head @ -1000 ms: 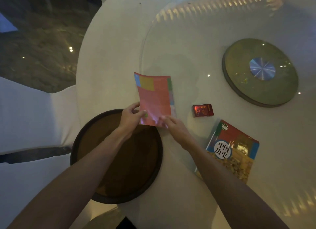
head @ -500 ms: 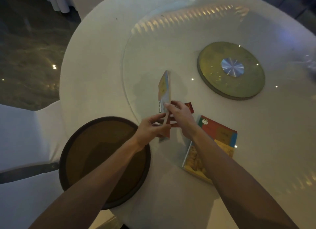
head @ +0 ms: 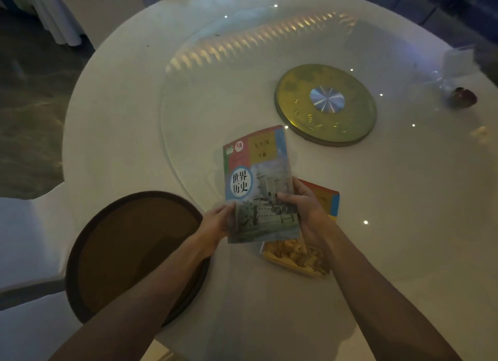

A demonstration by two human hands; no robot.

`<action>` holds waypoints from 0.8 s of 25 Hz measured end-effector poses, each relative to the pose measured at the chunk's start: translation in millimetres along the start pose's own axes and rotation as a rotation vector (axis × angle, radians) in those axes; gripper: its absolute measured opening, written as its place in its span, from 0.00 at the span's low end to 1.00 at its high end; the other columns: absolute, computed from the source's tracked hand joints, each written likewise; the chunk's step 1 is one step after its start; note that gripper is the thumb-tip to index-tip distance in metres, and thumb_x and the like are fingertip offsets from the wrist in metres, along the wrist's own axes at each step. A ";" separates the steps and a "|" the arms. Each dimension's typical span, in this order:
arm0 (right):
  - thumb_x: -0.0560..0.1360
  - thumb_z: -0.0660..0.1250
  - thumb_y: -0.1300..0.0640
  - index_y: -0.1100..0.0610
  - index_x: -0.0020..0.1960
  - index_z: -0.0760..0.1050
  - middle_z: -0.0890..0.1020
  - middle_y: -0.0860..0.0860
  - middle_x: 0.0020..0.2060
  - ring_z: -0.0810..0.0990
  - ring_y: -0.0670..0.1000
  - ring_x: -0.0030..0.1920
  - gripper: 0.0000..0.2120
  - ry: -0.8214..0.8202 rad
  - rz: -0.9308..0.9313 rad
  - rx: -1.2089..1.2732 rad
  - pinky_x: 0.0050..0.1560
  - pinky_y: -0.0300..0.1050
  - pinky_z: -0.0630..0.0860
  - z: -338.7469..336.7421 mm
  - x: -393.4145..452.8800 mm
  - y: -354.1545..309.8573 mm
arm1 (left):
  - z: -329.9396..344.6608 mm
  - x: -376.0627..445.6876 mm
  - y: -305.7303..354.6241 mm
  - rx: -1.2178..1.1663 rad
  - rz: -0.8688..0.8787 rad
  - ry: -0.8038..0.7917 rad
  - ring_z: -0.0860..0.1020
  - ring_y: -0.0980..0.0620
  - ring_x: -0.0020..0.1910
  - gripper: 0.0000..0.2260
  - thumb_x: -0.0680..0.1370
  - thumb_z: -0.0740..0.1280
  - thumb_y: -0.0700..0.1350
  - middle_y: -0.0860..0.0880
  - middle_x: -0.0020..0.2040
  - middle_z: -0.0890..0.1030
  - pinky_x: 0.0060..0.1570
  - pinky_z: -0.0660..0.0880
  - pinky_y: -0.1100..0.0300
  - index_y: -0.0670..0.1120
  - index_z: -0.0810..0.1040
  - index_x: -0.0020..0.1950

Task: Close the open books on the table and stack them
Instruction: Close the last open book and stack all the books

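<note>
A closed textbook with a blue-grey ship cover (head: pixel 257 177) is held front side up just above the white round table (head: pixel 121 123). My left hand (head: pixel 215 223) grips its lower left corner, and my right hand (head: pixel 301 201) grips its lower right edge. A second closed book with a red and orange cover (head: pixel 299 255) lies flat on the table to the right, partly hidden under the held book and my right wrist.
A dark round tray (head: pixel 129 252) sits at the near left table edge. A gold round turntable hub (head: pixel 324 104) lies at the table's centre under a glass disc. A small dark object (head: pixel 463 97) rests far right. White chairs stand at left.
The book was turned over from its pink back cover, through an edge-on position, to front cover up, and carried right toward the second book. The small red box is now hidden.
</note>
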State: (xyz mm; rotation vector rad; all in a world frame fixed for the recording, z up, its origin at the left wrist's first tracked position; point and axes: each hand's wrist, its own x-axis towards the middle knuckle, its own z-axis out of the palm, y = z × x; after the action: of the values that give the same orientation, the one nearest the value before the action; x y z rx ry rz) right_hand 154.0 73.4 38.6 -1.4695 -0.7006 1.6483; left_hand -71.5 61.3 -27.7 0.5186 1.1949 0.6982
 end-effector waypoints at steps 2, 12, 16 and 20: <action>0.78 0.64 0.70 0.57 0.64 0.79 0.87 0.59 0.54 0.86 0.62 0.52 0.17 0.054 -0.020 -0.028 0.51 0.62 0.84 -23.2 -6.8 5.6 | 16.6 3.2 -2.3 -0.035 0.052 -0.004 0.83 0.40 0.57 0.14 0.81 0.67 0.46 0.39 0.59 0.84 0.59 0.79 0.42 0.40 0.79 0.62; 0.74 0.65 0.65 0.61 0.56 0.77 0.83 0.62 0.50 0.84 0.61 0.45 0.11 0.488 0.119 -0.359 0.42 0.60 0.82 -117.1 -23.8 65.4 | 113.3 29.9 -36.9 0.602 0.267 0.180 0.82 0.47 0.45 0.07 0.77 0.71 0.43 0.44 0.46 0.85 0.41 0.75 0.58 0.40 0.83 0.51; 0.81 0.61 0.60 0.61 0.65 0.73 0.81 0.57 0.52 0.79 0.53 0.42 0.14 0.528 0.183 -0.515 0.32 0.45 0.73 -119.4 -20.1 84.2 | 114.2 32.4 -58.8 0.893 0.240 0.279 0.82 0.46 0.44 0.08 0.77 0.70 0.46 0.45 0.45 0.85 0.40 0.73 0.58 0.43 0.83 0.49; 0.83 0.56 0.56 0.64 0.59 0.73 0.75 0.62 0.58 0.77 0.64 0.55 0.13 0.573 0.160 -0.871 0.49 0.53 0.74 -109.0 -20.4 99.0 | 105.6 35.9 -63.6 1.103 0.307 0.305 0.78 0.42 0.50 0.13 0.77 0.67 0.47 0.42 0.52 0.77 0.50 0.77 0.51 0.42 0.79 0.58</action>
State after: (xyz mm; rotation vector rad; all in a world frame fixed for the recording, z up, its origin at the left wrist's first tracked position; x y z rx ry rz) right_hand 241.0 -7.2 -51.0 -2.5211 -1.0354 0.9287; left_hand 50.3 43.5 -64.4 1.5759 1.7715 0.3131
